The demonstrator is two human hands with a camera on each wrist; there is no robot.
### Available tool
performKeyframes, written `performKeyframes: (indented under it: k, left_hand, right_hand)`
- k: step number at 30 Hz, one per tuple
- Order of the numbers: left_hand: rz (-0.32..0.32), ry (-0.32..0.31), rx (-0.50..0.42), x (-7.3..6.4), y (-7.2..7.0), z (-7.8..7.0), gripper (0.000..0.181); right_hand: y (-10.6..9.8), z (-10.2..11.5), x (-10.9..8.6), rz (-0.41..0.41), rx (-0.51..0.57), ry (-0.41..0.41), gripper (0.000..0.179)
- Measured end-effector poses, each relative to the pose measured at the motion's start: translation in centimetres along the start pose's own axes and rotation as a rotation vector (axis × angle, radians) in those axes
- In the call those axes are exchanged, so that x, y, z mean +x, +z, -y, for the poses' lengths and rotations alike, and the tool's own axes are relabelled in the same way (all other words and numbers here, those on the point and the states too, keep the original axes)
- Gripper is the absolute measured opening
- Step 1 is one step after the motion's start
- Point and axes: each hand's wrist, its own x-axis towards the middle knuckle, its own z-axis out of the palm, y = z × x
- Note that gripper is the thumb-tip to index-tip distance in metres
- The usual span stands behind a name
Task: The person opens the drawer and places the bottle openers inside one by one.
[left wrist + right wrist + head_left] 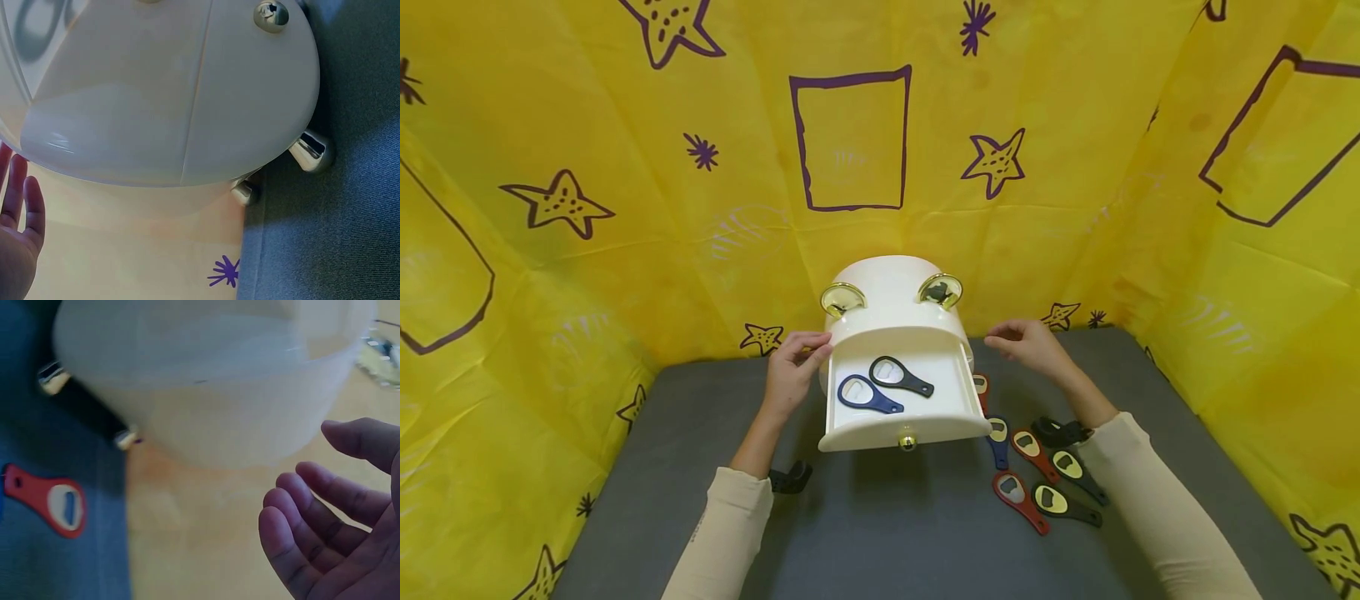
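White drawer cabinet point(891, 296) stands at the back part of the grey counter point(880, 542) in the head view, before a yellow cloth point(850, 242). Its one upper drawer point(859, 437) is pulled out, and inside lie two bottle openers – one blue opener point(872, 399) and one black opener point(907, 381). On top are two round gold-rimmed ornaments point(842, 297). Six more openers are visible on the counter at the right: three red openers point(1021, 502), two dark openers point(1067, 505) and one more blue one. The left hand point(792, 371) has its fingertips at the left edge of the cabinet; the right hand point(1033, 346) is near the right side, apart from it, with fingers loosely bent and holding nothing.

The left wrist view shows one closed lower drawer point(256, 81) with one knob point(271, 16), and two metal feet point(312, 152). Three left fingers are seen, relaxed and slightly separated; firm contact I cannot tell.

In the right wrist view, the right hand is spread beside the cabinet – thumb and four fingers, all without any object. One red opener lies on the counter.
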Motion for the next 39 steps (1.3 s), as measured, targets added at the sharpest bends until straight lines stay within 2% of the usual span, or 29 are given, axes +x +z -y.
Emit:
performKeyframes:
  k: [7,15,21,23,26,31,39]
  left_hand:
    - [0.002,0.022,0.005,0.1,0.0,0.2,0.02]
    - [0.007,0.002,0.006,0.2,0.0,0.3,0.02]
    - [-0.002,-0.015,0.013,0.5,0.0,2.7,0.021]
    - [-0.012,-0.001,0.0,0.5,0.0,3.4,0.021]
    - [-0.027,0.034,-0.012,0.5,0.1,3.5,0.019]
    - [-0.04,0.074,-0.016,0.4,0.1,3.6,0.017]
    - [-0.037,0.046,-0.014,0.4,0.1,3.6,0.019]
  right_hand:
    - [2.1,-2.1,1.0,-0.007,-0.058,0.068,0.036]
    - [3.9,-4.1,1.9,0.005,-0.156,0.14,0.046]
    - [5.1,-5.5,2.1,0.056,-0.202,0.237,0.041]
    - [5.6,-5.8,2.1,0.074,-0.232,0.265,0.038]
    - [6.3,-6.2,2.0,0.087,-0.288,0.287,0.039]
    - [7.5,-6.3,1.6,0.053,-0.349,0.297,0.036]
    - [9.3,-5.9,1.2,0.001,-0.42,0.3,0.031]
